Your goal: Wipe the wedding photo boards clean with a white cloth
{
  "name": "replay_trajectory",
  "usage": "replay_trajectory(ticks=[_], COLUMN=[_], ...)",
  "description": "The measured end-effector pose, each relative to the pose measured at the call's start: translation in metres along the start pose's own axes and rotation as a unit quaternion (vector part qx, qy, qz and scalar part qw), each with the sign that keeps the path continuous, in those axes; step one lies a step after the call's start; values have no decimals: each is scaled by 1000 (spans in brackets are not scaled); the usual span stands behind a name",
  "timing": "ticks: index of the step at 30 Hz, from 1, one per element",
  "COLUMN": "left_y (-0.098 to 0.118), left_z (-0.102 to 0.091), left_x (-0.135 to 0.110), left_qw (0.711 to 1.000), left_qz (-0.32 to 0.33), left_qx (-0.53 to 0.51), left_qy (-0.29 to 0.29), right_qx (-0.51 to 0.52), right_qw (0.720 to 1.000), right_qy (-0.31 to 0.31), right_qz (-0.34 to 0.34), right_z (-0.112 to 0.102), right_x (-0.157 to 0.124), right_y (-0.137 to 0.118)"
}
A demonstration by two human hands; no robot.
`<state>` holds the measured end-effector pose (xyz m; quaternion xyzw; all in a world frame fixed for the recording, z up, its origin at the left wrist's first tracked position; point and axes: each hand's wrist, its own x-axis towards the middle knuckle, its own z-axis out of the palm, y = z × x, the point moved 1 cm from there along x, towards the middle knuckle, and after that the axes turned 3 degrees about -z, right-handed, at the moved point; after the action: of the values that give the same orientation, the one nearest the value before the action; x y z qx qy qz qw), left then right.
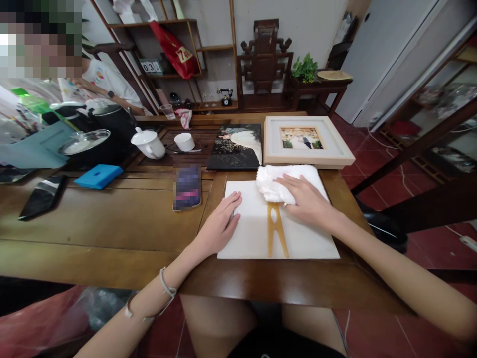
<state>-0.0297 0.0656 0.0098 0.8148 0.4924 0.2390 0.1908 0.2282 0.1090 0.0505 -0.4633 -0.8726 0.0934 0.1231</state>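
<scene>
A white rectangular panel (253, 233) lies flat at the near edge of the wooden table. On its face is a tan A-shaped piece (275, 226), which looks like an easel leg; its top end is under a bunched white towel (270, 184). My right hand (307, 199) is over the towel at the panel's far right, pressing it down, fingers bent onto the cloth. At the panel's left edge rests my left hand (223, 221), fingers stretched out and lying flat, holding nothing.
Beyond the panel lie a dark photo print (236, 146) and a light wooden picture frame (309, 141). Leftward are a patterned pouch-like item (187, 188), a blue block (99, 176), a phone (42, 196), a lidded white cup (148, 142) and pots. A person (112, 84) sits at far left.
</scene>
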Motion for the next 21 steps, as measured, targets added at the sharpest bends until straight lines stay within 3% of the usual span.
replay_trajectory(ticks=[4, 7, 11, 16, 21], left_y=[1, 2, 3, 5, 6], left_z=[0, 1, 0, -3, -4], left_x=[0, 1, 1, 2, 2], left_qw=[1000, 1000, 1000, 1000, 1000], left_qz=[-1, -3, -3, 3, 4], left_qx=[-6, -4, 2, -6, -19], left_qy=[4, 4, 4, 10, 11], right_qx=[-36, -46, -30, -2, -29], right_qw=[998, 998, 999, 996, 996], right_qy=[23, 8, -29, -29, -23], right_qz=[50, 41, -13, -78, -85], right_z=[-5, -5, -3, 5, 5], right_x=[-19, -17, 19, 73, 74], right_y=[17, 10, -23, -69, -68])
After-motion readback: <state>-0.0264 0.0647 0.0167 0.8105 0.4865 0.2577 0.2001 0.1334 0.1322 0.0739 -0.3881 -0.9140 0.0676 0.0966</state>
